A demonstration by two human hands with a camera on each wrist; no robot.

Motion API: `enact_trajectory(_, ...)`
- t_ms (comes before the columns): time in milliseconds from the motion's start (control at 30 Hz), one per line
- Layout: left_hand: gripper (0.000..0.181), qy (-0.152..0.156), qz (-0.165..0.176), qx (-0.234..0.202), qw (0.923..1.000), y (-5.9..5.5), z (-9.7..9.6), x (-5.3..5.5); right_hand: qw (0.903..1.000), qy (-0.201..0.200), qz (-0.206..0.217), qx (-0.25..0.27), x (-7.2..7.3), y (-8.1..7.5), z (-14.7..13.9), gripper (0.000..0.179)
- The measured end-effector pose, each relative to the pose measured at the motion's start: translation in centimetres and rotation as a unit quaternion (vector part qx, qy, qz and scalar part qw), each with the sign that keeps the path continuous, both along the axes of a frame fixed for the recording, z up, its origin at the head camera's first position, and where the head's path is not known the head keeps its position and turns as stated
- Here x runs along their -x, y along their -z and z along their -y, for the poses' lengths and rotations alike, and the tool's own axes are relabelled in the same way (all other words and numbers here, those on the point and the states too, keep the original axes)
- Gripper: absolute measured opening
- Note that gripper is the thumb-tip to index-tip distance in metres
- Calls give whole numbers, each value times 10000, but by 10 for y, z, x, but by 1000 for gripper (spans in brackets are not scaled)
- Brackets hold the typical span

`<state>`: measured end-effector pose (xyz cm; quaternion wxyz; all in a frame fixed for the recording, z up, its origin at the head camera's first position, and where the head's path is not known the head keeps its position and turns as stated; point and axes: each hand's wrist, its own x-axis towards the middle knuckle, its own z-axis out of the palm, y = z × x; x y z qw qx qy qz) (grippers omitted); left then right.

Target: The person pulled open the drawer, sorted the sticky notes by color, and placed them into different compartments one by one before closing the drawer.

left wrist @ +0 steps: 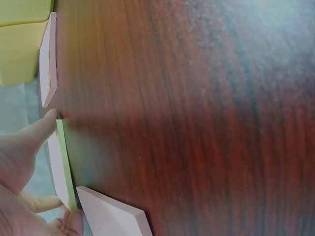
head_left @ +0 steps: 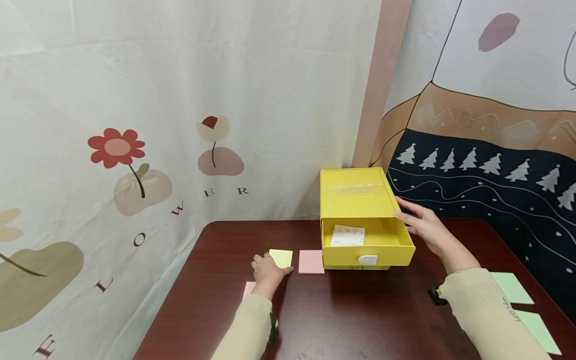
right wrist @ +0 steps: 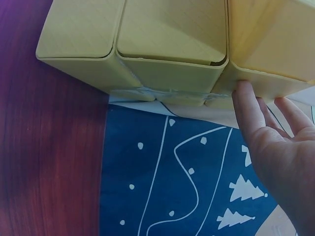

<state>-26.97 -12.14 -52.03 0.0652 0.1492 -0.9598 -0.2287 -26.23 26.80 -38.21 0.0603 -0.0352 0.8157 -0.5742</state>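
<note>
My left hand [head_left: 267, 274] spans a yellow sticky note pad [head_left: 281, 257], thumb at one end and fingers curled at the other. The left wrist view shows the pad's pale green edge [left wrist: 67, 169] between them, low against the table. A pink sticky note pad [head_left: 311, 261] sits to its right, and another [head_left: 249, 288] is partly hidden by my left hand. My right hand [head_left: 432, 235] touches the right side of a yellow drawer box [head_left: 353, 192] with extended fingers. The box's upper drawer [head_left: 387, 256] is pulled out, holding a white printed paper [head_left: 347, 235].
Two light green sticky note pads [head_left: 511, 287] lie at the table's right, partly behind my right sleeve. The dark red-brown table [head_left: 342, 320] meets a printed curtain [head_left: 270, 100] at the back and right. A white handle [head_left: 367, 260] marks the drawer's front.
</note>
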Motion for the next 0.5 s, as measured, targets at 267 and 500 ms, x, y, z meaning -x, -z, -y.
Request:
enact_trajectory(267, 97, -64, -262, 181, 9995, 3, 0, 5, 10000, -6, -27, 3, -1, 1, 0, 75)
enact_trajectory(500, 95, -75, -724, 336, 9968, 5, -2, 6, 10000, 10, -14, -41, 0, 1, -1, 75)
